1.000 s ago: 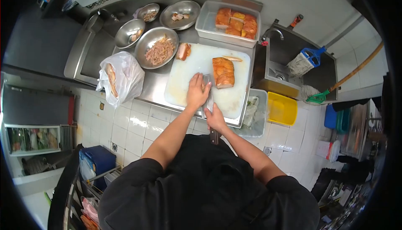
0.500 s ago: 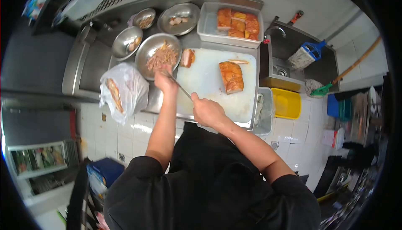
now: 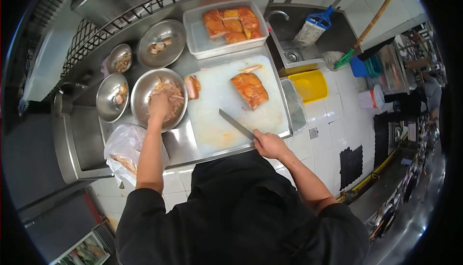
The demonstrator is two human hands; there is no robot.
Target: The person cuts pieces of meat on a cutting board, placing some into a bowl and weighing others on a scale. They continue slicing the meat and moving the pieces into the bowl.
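Observation:
My right hand (image 3: 270,144) is wrapped round the handle of a knife (image 3: 235,124), whose blade points up and left over the white cutting board (image 3: 207,125). My left hand (image 3: 160,104) reaches into a steel bowl (image 3: 140,93) of shredded meat (image 3: 176,96); its fingers are partly hidden among the shreds. On the board lie a large browned slab of meat (image 3: 251,90), a thin strip (image 3: 251,68) above it and a smaller piece (image 3: 192,87) at the left edge.
Three more steel bowls (image 3: 172,31) with small pieces stand behind and left. A plastic tub (image 3: 195,33) holds several browned slabs. A plastic bag (image 3: 126,142) sits at the front left. A sink (image 3: 308,48) and a yellow bin (image 3: 311,85) are at the right.
The view has turned. My left hand has gone deeper into the bowl. The knife has moved away from the bowl and is now over the board in my right hand.

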